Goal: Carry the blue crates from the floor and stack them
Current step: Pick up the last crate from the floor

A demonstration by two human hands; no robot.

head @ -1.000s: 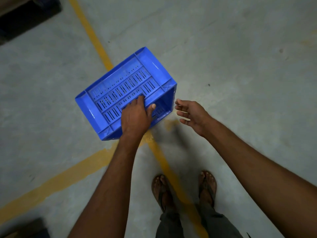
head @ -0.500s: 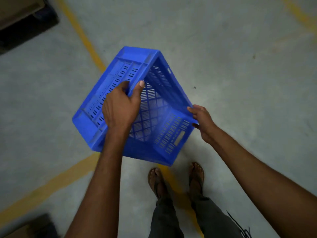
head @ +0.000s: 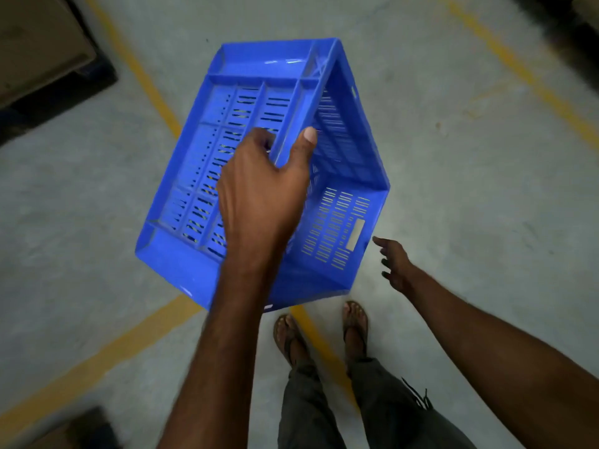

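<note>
My left hand [head: 265, 196] is clamped on the blue perforated plastic crate [head: 256, 63]. The fingers are hooked over the outside of one long rim and the thumb lies along the inner face. A second ago this crate lay on its side on the grey concrete floor [head: 470, 163], at about 11 o'clock from my feet, with that hand only resting on its wall. Half a second ago my right hand [head: 393, 264] had joined in at the far rim to help tip it up.

Now the right hand has let go. It hangs with its fingers spread and holds nothing, just beside the crate's corner at roughly 4 o'clock of it. The crate has come clear of the floor and much nearer my head. It is tilted, with its slotted base turned to 9 o'clock and its open mouth facing 3 o'clock. It hangs from the left hand alone, at 12 o'clock above my sandalled feet [head: 355, 322].

So I judge the pick-up finished and the carry beginning. A one-handed hold on a single rim lets the crate swing, so the free hand ought to come back before I walk.

No stack shows anywhere in view. A painted yellow line [head: 152, 89] runs off toward 11 o'clock. A brown cardboard box [head: 35, 43] sits at 10 o'clock.
</note>
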